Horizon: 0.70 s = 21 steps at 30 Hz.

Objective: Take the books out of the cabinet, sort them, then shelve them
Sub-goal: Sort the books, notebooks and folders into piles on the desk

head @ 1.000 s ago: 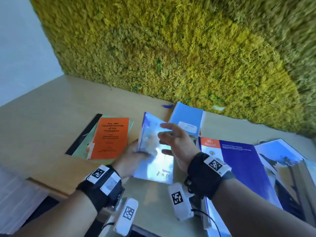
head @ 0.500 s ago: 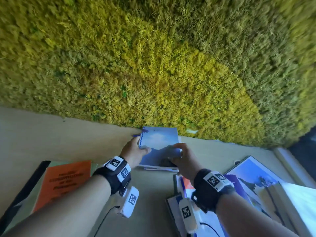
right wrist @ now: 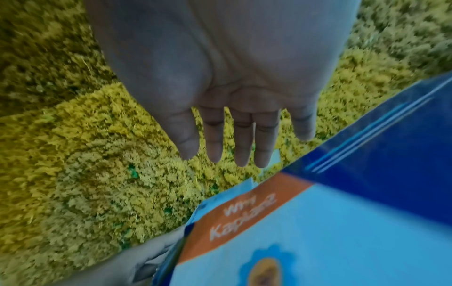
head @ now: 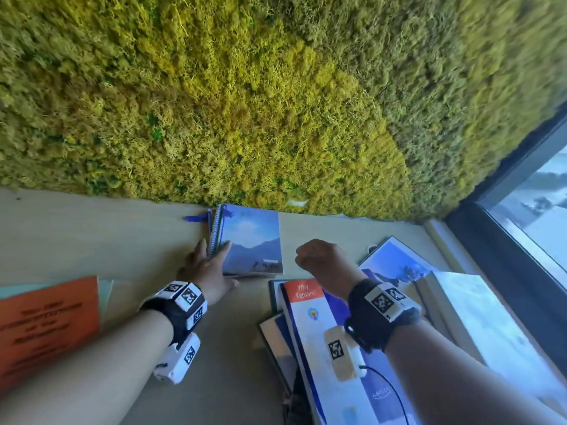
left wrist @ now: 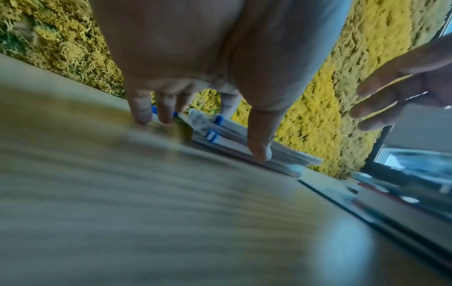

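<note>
Fingers (head: 201, 251) of your left hand (head: 208, 271) lie straight against the spiral-bound edge of the blue sky-and-mountain-cover notebook (head: 251, 240), thumb on its cover, no grip. Right hand (head: 325, 262) hovers relaxed and holds nothing, just right of it. Square that small pile flush against the yellow-green moss wall (head: 276, 102) on the pale wooden top (head: 92, 234).

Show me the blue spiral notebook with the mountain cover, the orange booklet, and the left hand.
Blue spiral notebook with mountain cover (head: 251, 240), head view, middle of the front cover.
Orange booklet (head: 46, 326), head view, middle of the cover.
Left hand (head: 205, 268), head view, back of the hand.
</note>
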Each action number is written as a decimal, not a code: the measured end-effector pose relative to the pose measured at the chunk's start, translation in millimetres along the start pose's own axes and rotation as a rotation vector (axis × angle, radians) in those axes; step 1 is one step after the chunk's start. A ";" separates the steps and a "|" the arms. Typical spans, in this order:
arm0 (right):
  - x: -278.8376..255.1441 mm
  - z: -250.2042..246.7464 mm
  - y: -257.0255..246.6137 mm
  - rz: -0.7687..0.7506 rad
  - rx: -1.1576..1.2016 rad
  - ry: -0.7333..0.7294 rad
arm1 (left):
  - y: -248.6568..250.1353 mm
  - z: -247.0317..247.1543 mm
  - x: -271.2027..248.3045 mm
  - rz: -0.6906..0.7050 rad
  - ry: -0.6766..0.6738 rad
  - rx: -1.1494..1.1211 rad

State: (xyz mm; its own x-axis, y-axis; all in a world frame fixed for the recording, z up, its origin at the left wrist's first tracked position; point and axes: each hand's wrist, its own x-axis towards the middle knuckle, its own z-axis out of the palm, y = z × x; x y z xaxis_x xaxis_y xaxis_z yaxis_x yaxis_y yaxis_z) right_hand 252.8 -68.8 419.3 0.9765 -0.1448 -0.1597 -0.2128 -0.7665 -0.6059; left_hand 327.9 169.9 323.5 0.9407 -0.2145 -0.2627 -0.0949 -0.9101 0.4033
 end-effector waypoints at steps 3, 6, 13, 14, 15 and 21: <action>-32.3 -30.8 30.4 0.057 0.038 0.065 | 14.8 6.6 -37.6 0.063 0.090 -0.115; -70.7 -52.7 69.7 0.158 0.091 0.129 | 39.7 15.1 -89.3 0.169 0.007 -0.294; -149.1 -50.4 141.2 0.319 -0.092 0.010 | 91.7 56.1 -187.1 0.098 -0.347 -0.772; -154.6 -48.2 142.5 0.314 -0.099 0.004 | 96.6 57.8 -193.5 0.059 -0.336 -0.810; -159.4 -44.7 143.3 0.303 -0.097 0.006 | 99.9 58.7 -198.9 0.023 -0.319 -0.846; -182.2 -28.1 132.9 0.146 0.006 0.002 | 107.7 51.5 -247.5 -0.128 -0.133 -1.024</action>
State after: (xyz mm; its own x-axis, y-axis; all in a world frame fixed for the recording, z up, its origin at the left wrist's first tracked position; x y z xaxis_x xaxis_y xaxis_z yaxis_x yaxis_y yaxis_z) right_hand 47.6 -161.9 389.8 0.9351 -0.2557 -0.2453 -0.3530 -0.7334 -0.5810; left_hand 68.2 106.7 386.8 0.8750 -0.2315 -0.4253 0.3834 -0.2052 0.9005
